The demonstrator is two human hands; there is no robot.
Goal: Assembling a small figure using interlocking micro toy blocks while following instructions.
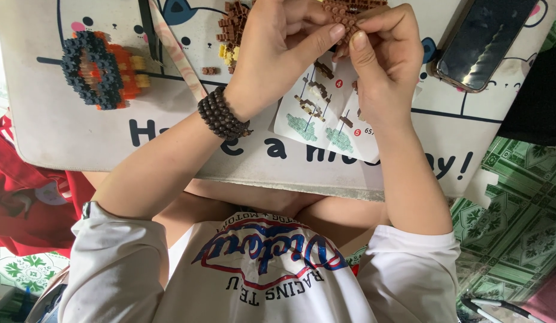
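left hand (278, 51): beaded wrist, pinching brown brick piece (350, 12) | right hand (383, 60): gripping same piece, above instruction sheet (326, 119) | judgement: press squarely, thumbs opposed | far: black-orange brick model (101, 69), loose bricks (230, 30), phone (484, 42)
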